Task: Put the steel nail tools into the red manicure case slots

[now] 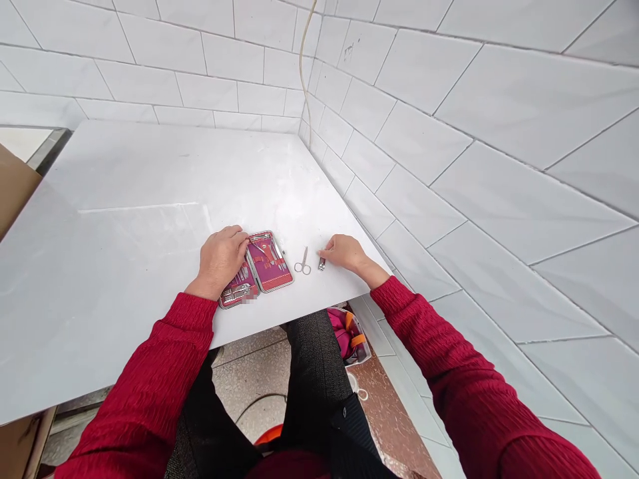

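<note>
An open manicure case [270, 267] with a red and purple lining lies near the table's front edge, several small metal tools strapped inside. My left hand [221, 258] is over its left half, with bent fingers gripping its upper edge and covering part of the tools. A larger nail clipper [237, 293] sits in the case's lower left. To the right of the case, small scissors [302, 265] lie flat on the table, touched by neither hand. Beyond them, my right hand [343, 252] pinches a small nail clipper [321, 264] at the tabletop; the fingers hide its upper end.
The white table [140, 173] meets tiled walls at the back and right. A cable [301, 63] hangs down in the corner. Below the front edge stands a bin [360, 356] with pink and orange things in it. A cardboard box [14, 179] is at far left.
</note>
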Action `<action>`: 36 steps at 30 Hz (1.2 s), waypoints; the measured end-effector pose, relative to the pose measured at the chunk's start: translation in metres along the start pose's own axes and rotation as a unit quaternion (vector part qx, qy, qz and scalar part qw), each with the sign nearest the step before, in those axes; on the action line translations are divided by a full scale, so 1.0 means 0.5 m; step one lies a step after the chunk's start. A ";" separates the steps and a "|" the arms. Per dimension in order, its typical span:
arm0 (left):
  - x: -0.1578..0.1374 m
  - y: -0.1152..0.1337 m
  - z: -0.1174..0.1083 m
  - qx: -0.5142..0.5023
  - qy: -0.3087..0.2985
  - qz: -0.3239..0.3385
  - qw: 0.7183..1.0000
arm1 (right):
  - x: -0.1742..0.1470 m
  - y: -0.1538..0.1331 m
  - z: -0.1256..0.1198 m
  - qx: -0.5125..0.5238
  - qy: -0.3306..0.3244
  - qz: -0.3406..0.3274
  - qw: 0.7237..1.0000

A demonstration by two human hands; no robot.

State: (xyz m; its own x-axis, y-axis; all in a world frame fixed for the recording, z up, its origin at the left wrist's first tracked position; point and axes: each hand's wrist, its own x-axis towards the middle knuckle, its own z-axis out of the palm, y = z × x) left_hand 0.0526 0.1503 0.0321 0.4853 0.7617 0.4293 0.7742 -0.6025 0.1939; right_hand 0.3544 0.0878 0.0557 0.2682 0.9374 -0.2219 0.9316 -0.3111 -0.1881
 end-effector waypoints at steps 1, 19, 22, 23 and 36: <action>0.000 0.000 -0.001 0.000 -0.001 0.000 1.000 | -0.003 0.000 -0.001 -0.006 -0.004 -0.001 1.000; -0.004 -0.007 0.003 -0.016 0.010 -0.008 1.000 | -0.047 -0.030 -0.007 0.146 -0.041 0.007 0.988; -0.005 -0.008 0.001 -0.016 0.008 -0.009 1.000 | -0.048 -0.035 -0.005 0.131 -0.049 0.004 0.990; -0.007 -0.009 0.000 -0.018 0.006 -0.011 1.000 | -0.047 -0.037 -0.003 0.107 -0.047 0.000 0.993; -0.062 -0.047 -0.020 -0.028 0.019 -0.006 0.999 | -0.081 -0.080 0.022 -0.207 0.035 -0.105 0.972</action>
State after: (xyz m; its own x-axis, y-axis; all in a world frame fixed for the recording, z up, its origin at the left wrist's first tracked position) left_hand 0.0152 0.1386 0.0228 0.4599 0.7592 0.4606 0.7552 -0.6072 0.2468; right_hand 0.3036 0.0604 0.0619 0.0648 0.9864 -0.1511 0.9824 -0.0365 0.1832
